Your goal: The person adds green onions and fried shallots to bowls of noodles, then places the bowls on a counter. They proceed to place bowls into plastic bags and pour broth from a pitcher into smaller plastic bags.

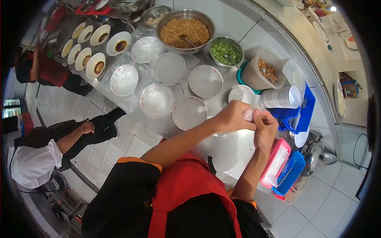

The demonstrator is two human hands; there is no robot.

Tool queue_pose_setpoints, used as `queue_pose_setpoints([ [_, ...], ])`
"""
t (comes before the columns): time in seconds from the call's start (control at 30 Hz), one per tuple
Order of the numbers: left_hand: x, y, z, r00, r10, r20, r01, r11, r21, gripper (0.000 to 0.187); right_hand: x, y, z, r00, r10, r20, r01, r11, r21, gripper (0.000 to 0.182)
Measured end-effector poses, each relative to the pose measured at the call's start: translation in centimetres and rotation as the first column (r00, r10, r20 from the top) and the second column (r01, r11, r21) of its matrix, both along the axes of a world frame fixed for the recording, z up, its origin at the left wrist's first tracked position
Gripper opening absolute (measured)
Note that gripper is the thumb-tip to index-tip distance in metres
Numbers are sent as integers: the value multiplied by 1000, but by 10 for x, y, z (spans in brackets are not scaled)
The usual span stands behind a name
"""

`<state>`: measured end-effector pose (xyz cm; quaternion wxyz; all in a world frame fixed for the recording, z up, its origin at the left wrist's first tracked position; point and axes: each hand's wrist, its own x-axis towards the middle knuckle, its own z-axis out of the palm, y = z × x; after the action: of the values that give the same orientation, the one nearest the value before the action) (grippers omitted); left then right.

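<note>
My left hand (236, 117) and my right hand (265, 126) meet over the metal counter, both with fingers closed on a thin clear plastic bag (249, 115). Just beyond them sits a white bowl (240, 93), partly hidden by my left hand. Left of my hands stand several white bowls with red-patterned rims, among them one bowl (189, 113) near my left forearm and another bowl (205, 81) behind it. Clear plastic lies over or around several of these bowls. A stack of white bowls (281, 97) lies on its side close to my right hand.
At the back are a bowl of brown mince (184, 31), chopped green onions (225, 52) and a tub (258, 65). Sauce-filled bowls (95, 65) line the far left. A blue rack (305, 113) and a pink box (276, 162) are at right. Two people (35, 162) stand left.
</note>
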<state>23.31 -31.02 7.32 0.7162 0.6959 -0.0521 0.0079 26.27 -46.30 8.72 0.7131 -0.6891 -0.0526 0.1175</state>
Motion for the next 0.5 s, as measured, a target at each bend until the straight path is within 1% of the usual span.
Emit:
queue_pose_setpoints([
  [0.07, -5, 16, -2, 991, -136, -14, 132, 980, -150, 21, 2, 3, -11, 991, 97, -98, -87, 991, 99, 7],
  [0.1, -7, 15, -10, 985, -136, -110, 87, 926, -368, 21, 4, 8, -14, 985, 143, -94, -132, 984, 117, 7],
  [0.13, -8, 20, -24, 985, -135, -110, 86, 927, -366, 21, 6, 14, -18, 978, 188, -89, -175, 975, 138, 7],
  [0.17, -9, 32, -40, 988, -95, -123, 34, 904, -427, 19, 9, 18, -22, 978, 188, -90, -175, 975, 140, 7],
  [0.2, -10, 42, -49, 989, -55, -138, -19, 874, -486, 17, 11, 20, -27, 983, 158, -89, -145, 980, 137, 6],
  [0.23, -13, 49, -51, 988, -57, -141, -19, 873, -487, 17, 11, 22, -29, 988, 126, -88, -114, 985, 133, 6],
  [0.27, -14, 55, -53, 988, -31, -150, -57, 833, -550, 16, 8, 25, -30, 989, 121, -90, -109, 985, 131, 6],
  [0.3, -16, 59, -53, 987, -10, -161, -92, 787, -610, 15, 1, 34, -29, 998, 58, -25, -58, 998, 16, 7],
  [0.33, -18, 61, -50, 987, -23, -158, -80, 786, -613, 15, -6, 43, -27, 999, -1, 50, 5, 995, -97, 9],
  [0.37, -20, 61, -44, 973, 83, -213, -181, 850, -494, 15, -18, 59, -14, 998, 2, 59, 4, 994, -105, 16],
  [0.4, -22, 61, -38, 949, 196, -245, -277, 890, -362, 15, -26, 68, -16, 994, 24, 108, -8, 988, -153, 25],
  [0.43, -24, 60, -42, 942, 240, -234, -309, 892, -331, 16, -32, 76, -18, 987, 35, 160, 7, 967, -255, 30],
  [0.47, -27, 60, -59, 952, 268, -149, -299, 918, -262, 17, -35, 82, -16, 997, 27, 74, -5, 961, -275, 32],
  [0.5, -27, 60, -69, 956, 287, -50, -292, 937, -193, 18, -36, 88, -16, 1000, 7, -10, -9, 981, -194, 29],
])
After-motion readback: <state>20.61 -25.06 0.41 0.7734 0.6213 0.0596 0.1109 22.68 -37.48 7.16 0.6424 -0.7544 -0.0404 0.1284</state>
